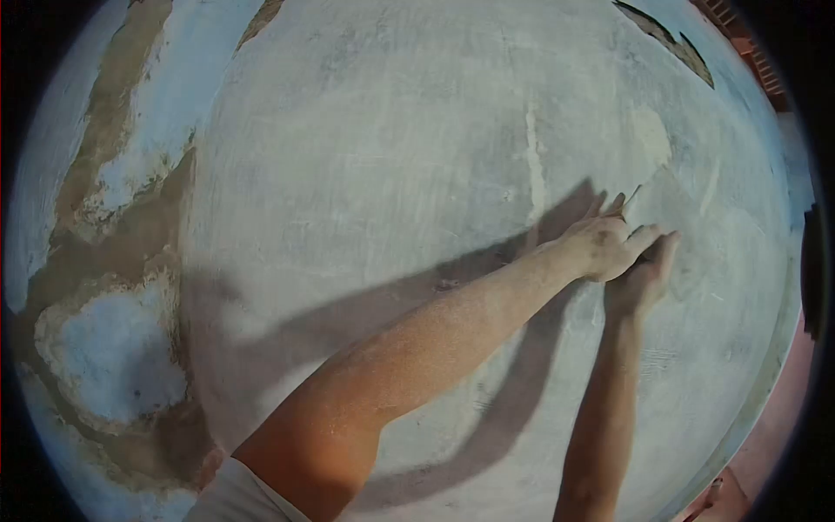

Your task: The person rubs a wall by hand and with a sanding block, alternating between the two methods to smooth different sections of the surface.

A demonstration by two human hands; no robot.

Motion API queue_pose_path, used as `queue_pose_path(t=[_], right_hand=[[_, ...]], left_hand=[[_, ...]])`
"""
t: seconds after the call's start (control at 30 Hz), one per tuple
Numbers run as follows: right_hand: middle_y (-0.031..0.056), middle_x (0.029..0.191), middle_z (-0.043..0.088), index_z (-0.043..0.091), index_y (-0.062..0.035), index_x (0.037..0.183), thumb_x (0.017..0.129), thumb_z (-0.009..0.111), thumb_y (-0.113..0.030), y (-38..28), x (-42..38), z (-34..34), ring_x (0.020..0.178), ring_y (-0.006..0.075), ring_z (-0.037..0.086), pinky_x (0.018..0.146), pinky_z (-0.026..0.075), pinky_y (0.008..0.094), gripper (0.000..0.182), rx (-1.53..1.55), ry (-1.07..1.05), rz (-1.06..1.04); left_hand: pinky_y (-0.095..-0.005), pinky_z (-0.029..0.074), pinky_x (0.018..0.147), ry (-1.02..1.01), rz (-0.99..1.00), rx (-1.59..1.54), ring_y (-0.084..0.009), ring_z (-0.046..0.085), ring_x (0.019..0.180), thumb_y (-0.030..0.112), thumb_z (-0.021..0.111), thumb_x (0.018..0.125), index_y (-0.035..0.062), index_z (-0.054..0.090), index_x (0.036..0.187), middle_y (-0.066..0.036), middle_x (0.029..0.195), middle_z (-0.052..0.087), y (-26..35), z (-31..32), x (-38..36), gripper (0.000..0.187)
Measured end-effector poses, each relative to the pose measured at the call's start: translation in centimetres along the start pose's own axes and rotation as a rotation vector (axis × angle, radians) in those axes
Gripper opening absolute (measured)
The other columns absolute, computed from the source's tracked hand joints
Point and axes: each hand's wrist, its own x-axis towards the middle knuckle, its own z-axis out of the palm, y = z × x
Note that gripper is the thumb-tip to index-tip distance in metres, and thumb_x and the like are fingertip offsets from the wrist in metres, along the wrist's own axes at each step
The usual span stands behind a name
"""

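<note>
A patched, pale grey plastered wall [365,191] fills most of the head view. At its right side is a thin, flat grey scraper blade [663,198], its surface close in colour to the plaster and its upper corner pointing up. My left hand [602,246] reaches across from the lower left and is closed at the blade's lower left edge, some fingertips showing. Just below and to the right, my right hand [644,271] is closed at the blade's lower edge, with its fingers pointing up. The two hands overlap, so part of the grip and any handle are hidden.
Rough brown strips [122,239] and flaking light-blue paint [117,352] lie left of the smooth plaster. A broken gap [668,42] shows at the upper right. A dark object [813,274] stands beyond the right edge. Arm shadows fall across the wall.
</note>
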Motion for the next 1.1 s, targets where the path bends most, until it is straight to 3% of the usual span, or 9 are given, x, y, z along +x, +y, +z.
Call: queue_pose_path(t=[0.07,0.13,0.23,0.3,0.47,0.83,1.0,1.03,1.1], right_hand=[[0.0181,0.157,0.054,0.046,0.0081,0.157,0.116,0.05,-0.043,-0.3,4.0,-2.4,0.146,0.0296,0.051,0.121,0.04,0.0379,0.066,-0.298,0.198,-0.331],[0.0212,0.168,0.044,0.039,0.007,0.162,0.116,0.049,-0.038,0.0,13.8,-16.1,0.147,0.0338,0.05,0.124,0.036,0.0397,0.065,-1.06,0.0,-1.12],[0.0244,0.176,0.026,0.029,0.0016,0.168,0.118,0.044,-0.039,-3.5,15.5,-12.3,0.159,0.0371,0.033,0.13,0.028,0.0438,0.067,-1.435,0.053,-0.724],[0.0218,0.179,0.02,0.027,-0.007,0.171,0.119,0.038,-0.038,-1.4,19.9,-15.5,0.167,0.0365,0.014,0.135,0.015,0.0486,0.062,-1.617,-0.182,-0.879],[0.0099,0.182,0.017,0.025,-0.0228,0.173,0.117,0.031,-0.051,0.3,16.5,-11.0,0.168,0.0334,0.007,0.135,0.005,0.0528,0.063,-1.76,-0.189,-0.586],[0.0044,0.181,0.021,0.029,-0.0475,0.169,0.111,0.031,-0.065,17.3,14.2,35.4,0.167,0.0322,0.016,0.129,0.011,0.0732,0.061,-1.824,-0.3,-0.83],[0.0019,0.18,0.025,0.032,-0.0468,0.168,0.112,0.036,-0.052,22.9,5.1,50.1,0.166,0.0326,0.018,0.13,0.012,0.0707,0.056,-1.695,-0.468,-0.943],[0.0148,0.182,0.011,0.017,-0.0371,0.174,0.099,0.058,-0.063,19.2,-1.0,52.7,0.166,0.0453,0.007,0.126,0.005,0.0776,0.09,-1.786,-0.753,-0.668],[0.0106,0.182,0.017,0.019,-0.0369,0.173,0.1,0.058,-0.059,22.5,-1.8,54.5,0.165,0.0481,0.014,0.125,0.015,0.0768,0.085,-1.685,-0.833,-0.872]], left_hand=[[-0.0524,0.007,0.137,0.029,0.097,0.293,-0.0357,0.011,0.167,0.059,0.032,0.113,0.0148,0.031,0.17,-0.015,0.182,0.009,-1.8,-1.7,-0.4,0.073],[-0.0566,0.009,0.136,0.159,0.206,0.673,-0.0322,0.014,0.167,0.063,0.034,0.112,0.0192,0.037,0.169,-0.014,0.181,0.013,-5.2,-4.8,-2.9,0.072],[-0.0559,0.008,0.136,0.343,0.123,0.943,-0.0284,0.015,0.167,0.061,0.037,0.113,0.0329,0.034,0.17,-0.006,0.182,0.017,-12.0,-12.2,-7.9,0.064],[-0.0558,0.009,0.136,0.498,0.104,1.006,-0.0283,0.016,0.166,0.059,0.041,0.112,0.0344,0.035,0.169,-0.003,0.181,0.02,-15.6,-16.8,-12.2,0.063],[-0.0543,0.01,0.136,0.564,-0.067,1.163,-0.0248,0.015,0.166,0.061,0.037,0.113,0.0346,0.032,0.17,0.0,0.181,0.018,-19.2,-24.0,-23.4,0.063],[-0.0522,0.018,0.135,0.66,-0.216,0.984,-0.037,0.022,0.163,0.048,0.057,0.108,0.0237,0.04,0.168,-0.014,0.177,0.027,-26.9,-33.9,-40.2,0.067],[-0.0533,0.018,0.135,0.646,-0.207,0.959,-0.0379,0.022,0.164,0.043,0.059,0.107,0.0235,0.041,0.167,-0.014,0.178,0.023,-27.2,-33.8,-40.6,0.066],[-0.0534,0.018,0.135,0.644,-0.213,0.955,-0.0369,0.021,0.164,0.044,0.059,0.107,0.0235,0.04,0.167,-0.014,0.178,0.024,-26.9,-33.9,-40.6,0.067],[-0.0527,0.019,0.135,0.638,-0.22,0.953,-0.0366,0.021,0.164,0.043,0.06,0.106,0.0237,0.04,0.167,-0.013,0.178,0.025,-26.8,-34.0,-40.6,0.067]])
